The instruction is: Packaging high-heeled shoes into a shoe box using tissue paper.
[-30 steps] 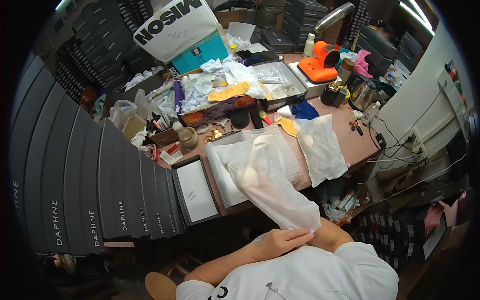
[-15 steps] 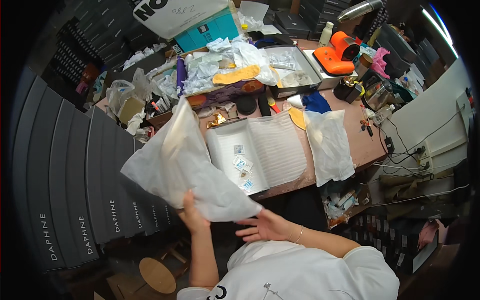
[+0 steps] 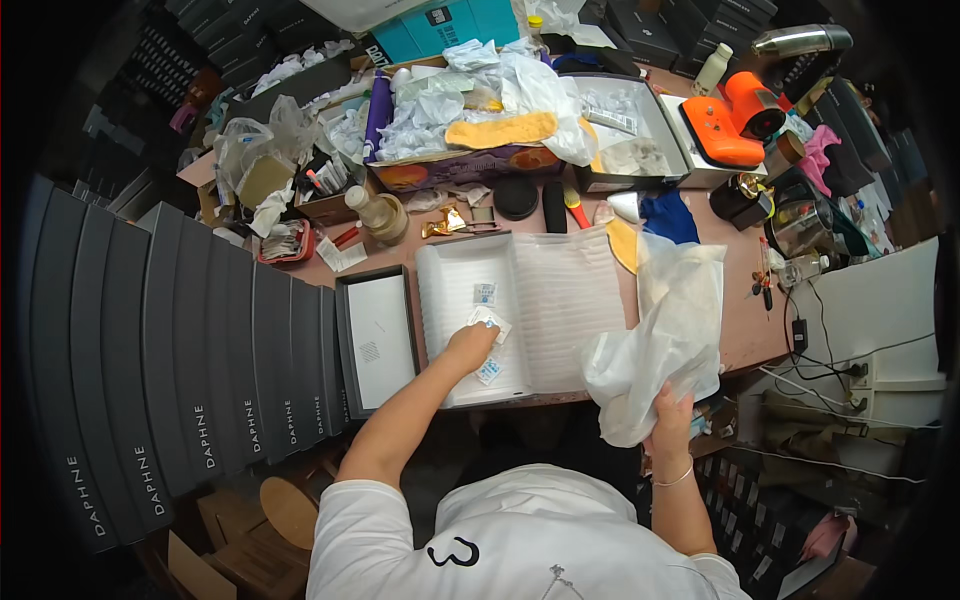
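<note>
My left hand (image 3: 472, 347) reaches into an open white-lined box (image 3: 436, 290), fingers pinched on a small white desiccant packet (image 3: 489, 318). More small packets (image 3: 484, 293) lie in the box around it. Soft white wrapping sheet (image 3: 570, 310) spreads out from the box's right side. At the right, my right hand (image 3: 670, 415) grips a translucent white bag (image 3: 632, 375), bunched and hanging over the table edge. It overlaps another white bag (image 3: 682, 265) lying on the table; the contents of both are hard to make out.
A dark box lid (image 3: 378, 345) lies left of the box, beside a long row of grey shoe boxes (image 3: 180, 350). Behind stand a pump bottle (image 3: 378, 213), a carton heaped with crumpled paper (image 3: 450, 170), a yellow insole (image 3: 500, 130) and an orange device (image 3: 735, 120). Cables (image 3: 830, 350) hang at right.
The translucent bag has gone from the left side to the right, now in my right hand. My left hand has let go of it and moved into the box, onto a packet.
</note>
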The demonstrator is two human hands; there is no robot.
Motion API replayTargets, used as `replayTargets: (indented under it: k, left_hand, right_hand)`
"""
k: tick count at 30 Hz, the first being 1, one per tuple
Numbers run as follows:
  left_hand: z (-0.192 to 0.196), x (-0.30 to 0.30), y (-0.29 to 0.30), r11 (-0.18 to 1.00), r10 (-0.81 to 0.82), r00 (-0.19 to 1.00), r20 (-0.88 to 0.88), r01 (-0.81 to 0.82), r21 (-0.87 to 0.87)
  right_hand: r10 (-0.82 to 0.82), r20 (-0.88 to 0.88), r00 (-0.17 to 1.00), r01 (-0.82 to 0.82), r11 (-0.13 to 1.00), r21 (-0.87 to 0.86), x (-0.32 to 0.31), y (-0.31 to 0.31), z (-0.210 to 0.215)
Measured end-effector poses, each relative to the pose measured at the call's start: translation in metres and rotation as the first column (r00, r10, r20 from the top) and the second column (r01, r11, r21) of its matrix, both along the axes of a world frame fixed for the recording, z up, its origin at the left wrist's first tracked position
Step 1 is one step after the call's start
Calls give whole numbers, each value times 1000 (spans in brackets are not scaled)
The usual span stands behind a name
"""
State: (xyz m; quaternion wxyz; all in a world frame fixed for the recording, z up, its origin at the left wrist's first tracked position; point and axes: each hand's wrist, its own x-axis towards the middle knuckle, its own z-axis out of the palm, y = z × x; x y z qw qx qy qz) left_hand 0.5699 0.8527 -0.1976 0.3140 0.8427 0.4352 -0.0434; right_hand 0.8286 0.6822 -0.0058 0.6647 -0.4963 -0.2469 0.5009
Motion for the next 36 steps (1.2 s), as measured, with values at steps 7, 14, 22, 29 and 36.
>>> replayTargets:
  k: [7,14,22,29,36]
  left_hand:
    - [86,-32,12,840,541,600,589,-345,-420]
    - [119,-86,-102,631,760,94,643,-340,-697]
    - [109,-75,-94,417,891,-225,394,65,-907]
    - [111,-33,-45,510,860,35,509,-53,-859]
    - [116,-16,-77,869,494,666,559,-391,-302]
  right_hand:
    - [415,-38,909,-417,904,-99,-100,97,-29]
    - [370,920,129,-622,753,-216,-155,78,-51]
    - [205,924,323,-345,935,-86,-83,51,32]
    - [98,995,34,-385,920,-77,-66,42,14]
    - [361,916,-175,-709,599,-371,-99,21,-35]
